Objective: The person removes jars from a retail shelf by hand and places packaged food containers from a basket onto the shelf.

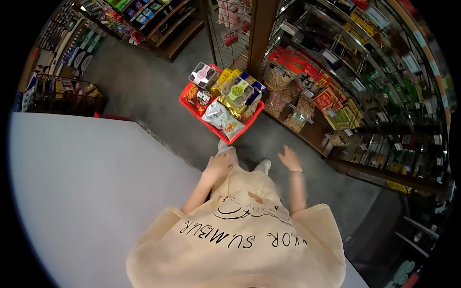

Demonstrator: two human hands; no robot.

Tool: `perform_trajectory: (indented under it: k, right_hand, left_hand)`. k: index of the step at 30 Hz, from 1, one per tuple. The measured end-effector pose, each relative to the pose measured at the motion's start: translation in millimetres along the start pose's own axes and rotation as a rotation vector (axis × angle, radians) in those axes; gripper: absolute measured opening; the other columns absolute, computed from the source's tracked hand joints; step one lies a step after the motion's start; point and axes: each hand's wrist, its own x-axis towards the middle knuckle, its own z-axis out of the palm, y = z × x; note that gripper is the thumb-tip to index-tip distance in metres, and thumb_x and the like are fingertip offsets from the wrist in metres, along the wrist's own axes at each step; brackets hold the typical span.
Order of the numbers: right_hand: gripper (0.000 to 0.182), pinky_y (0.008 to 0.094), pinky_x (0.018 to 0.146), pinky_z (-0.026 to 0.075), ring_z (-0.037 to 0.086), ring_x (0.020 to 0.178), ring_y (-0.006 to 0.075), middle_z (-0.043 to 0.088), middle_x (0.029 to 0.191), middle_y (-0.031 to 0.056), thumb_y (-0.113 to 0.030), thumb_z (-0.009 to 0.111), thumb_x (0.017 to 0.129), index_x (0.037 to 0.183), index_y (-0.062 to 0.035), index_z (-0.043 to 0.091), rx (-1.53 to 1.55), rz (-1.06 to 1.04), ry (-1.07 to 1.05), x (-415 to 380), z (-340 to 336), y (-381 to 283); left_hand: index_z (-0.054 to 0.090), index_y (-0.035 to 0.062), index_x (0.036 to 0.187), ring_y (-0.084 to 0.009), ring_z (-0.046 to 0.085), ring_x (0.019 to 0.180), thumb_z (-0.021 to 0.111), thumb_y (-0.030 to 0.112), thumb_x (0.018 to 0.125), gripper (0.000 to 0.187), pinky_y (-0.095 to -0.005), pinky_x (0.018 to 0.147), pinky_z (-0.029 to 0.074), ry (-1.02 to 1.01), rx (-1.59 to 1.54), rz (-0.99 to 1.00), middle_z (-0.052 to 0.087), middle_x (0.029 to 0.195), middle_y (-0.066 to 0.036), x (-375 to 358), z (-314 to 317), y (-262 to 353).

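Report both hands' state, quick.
Left hand: over the trouser leg, palm hidden; open or closed cannot be told.
Right hand: open, holding nothing visible.

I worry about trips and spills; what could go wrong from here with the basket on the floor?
The red basket sits just ahead of the person's left shoe, so a step forward might kick it. It is piled with packages, and the clear tub rides high at its far edge, so that could slide off if the basket tilts.
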Motion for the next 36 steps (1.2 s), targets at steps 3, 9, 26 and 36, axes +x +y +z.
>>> perform_trajectory:
  k: [3, 9, 26, 36]
  right_hand:
    - [0.055, 0.0413, 0.094, 0.039, 0.048, 0.11, 0.0378, 0.051, 0.118, 0.0239, -0.027, 0.055, 0.081, 0.126, 0.0012, 0.041, 0.259, -0.244, 0.139, 32, 9, -92]
    - [0.061, 0.0409, 0.099, 0.034, 0.039, 0.117, 0.04, 0.04, 0.126, 0.0262, -0.017, 0.062, 0.078, 0.128, 0.0058, 0.034, 0.46, -0.379, 0.416, 43, 55, -224]
    - [0.048, 0.0293, 0.1, 0.033, 0.042, 0.12, 0.0205, 0.045, 0.13, 0.0132, -0.016, 0.048, 0.088, 0.13, 0.0031, 0.037, 1.335, 0.248, 0.387, 110, 12, -236]
    - [0.032, 0.033, 0.078, 0.05, 0.058, 0.09, 0.0169, 0.056, 0.107, 0.0071, -0.009, 0.05, 0.084, 0.115, -0.0021, 0.045, 1.481, 0.166, 0.312, 160, 19, -227]
  left_hand:
    - [0.039, 0.007, 0.127, -0.0352, 0.048, 0.109, 0.054, 0.032, 0.08, 0.055, -0.0471, 0.089, 0.038, -0.039, -0.019, -0.023, 0.051, 0.118, -0.018, 11, -16, -50]
    - [0.038, 0.0039, 0.128, -0.0354, 0.047, 0.111, 0.054, 0.032, 0.08, 0.058, -0.049, 0.091, 0.037, 0.077, 0.001, 0.033, 0.051, 0.116, -0.02, 67, -72, -110]
    - [0.034, -0.0077, 0.129, -0.0367, 0.041, 0.12, 0.06, 0.032, 0.08, 0.068, -0.0368, 0.1, 0.032, 0.459, -0.872, 0.098, 0.042, 0.126, -0.029, 242, -94, -111]
    - [0.041, -0.0001, 0.128, -0.0378, 0.049, 0.111, 0.06, 0.04, 0.078, 0.067, -0.0387, 0.092, 0.04, 0.227, -1.003, 0.028, 0.045, 0.124, -0.027, 263, -77, -110]
